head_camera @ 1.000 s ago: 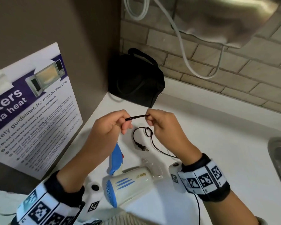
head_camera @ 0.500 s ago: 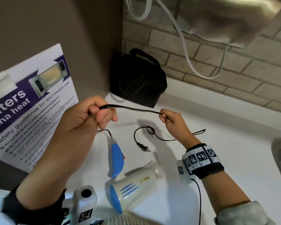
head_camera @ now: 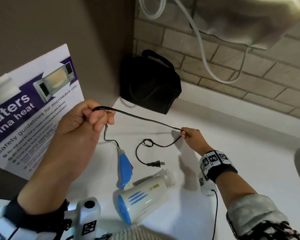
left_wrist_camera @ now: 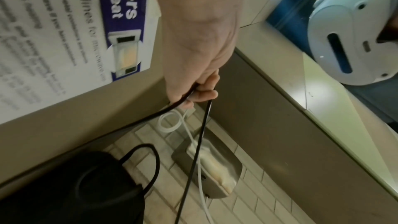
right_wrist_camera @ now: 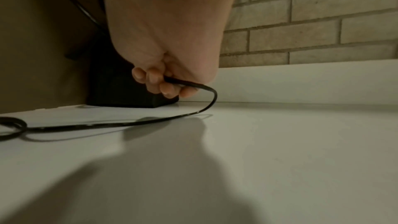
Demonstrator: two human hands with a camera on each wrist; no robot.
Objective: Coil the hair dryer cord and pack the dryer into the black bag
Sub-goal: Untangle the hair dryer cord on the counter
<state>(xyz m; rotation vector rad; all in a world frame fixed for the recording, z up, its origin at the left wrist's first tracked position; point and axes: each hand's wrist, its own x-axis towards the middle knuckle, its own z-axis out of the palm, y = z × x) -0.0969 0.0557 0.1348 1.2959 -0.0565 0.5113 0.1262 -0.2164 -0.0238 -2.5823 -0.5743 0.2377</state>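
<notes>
Two hands are stretching the cord [head_camera: 142, 119] above the white desk [head_camera: 232, 153]. Black bag [head_camera: 149, 84] is standing in the far corner, zipped. Hair dryer [head_camera: 142, 196] is lying near the front edge. Left hand [head_camera: 80, 125] is gripping the cord in curled fingers; right hand [head_camera: 191, 135] is pinching it lower down. Plug [head_camera: 155, 164] is resting beside the dryer.

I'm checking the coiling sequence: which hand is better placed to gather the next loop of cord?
Probably the right hand. It pinches the cord low over the counter, nearest the slack running to the plug. The left hand grips the dryer end, raised, acting as anchor.
</notes>
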